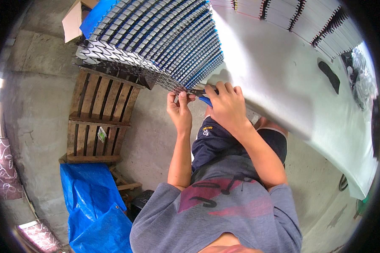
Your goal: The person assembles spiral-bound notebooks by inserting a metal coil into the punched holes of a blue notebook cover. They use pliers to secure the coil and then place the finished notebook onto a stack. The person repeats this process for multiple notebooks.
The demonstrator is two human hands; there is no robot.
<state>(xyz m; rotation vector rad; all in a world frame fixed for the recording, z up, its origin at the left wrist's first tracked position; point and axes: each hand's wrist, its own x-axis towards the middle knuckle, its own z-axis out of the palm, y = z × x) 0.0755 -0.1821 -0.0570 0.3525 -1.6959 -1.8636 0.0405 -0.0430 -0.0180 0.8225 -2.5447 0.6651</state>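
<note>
A big stack of spiral-bound notebooks (pixel 156 36), with rows of dark coils and blue edges, lies at the far end of the white-covered table. My right hand (pixel 229 105) is wrapped round blue-handled pliers (pixel 205 100), whose dark jaws reach the stack's near corner. Just left of the jaws, my left hand (pixel 179 110) has thumb and fingers pinched together at that corner. What lies between those fingertips is too small to make out.
The white table cover (pixel 278 84) stretches to the right, with a black insole-shaped piece (pixel 329 77) on it. More coil-bound stacks (pixel 278 14) line its far side. Left stand a wooden pallet (pixel 98 114) and a blue tarp (pixel 93 202); clear plastic (pixel 361 76) lies at far right.
</note>
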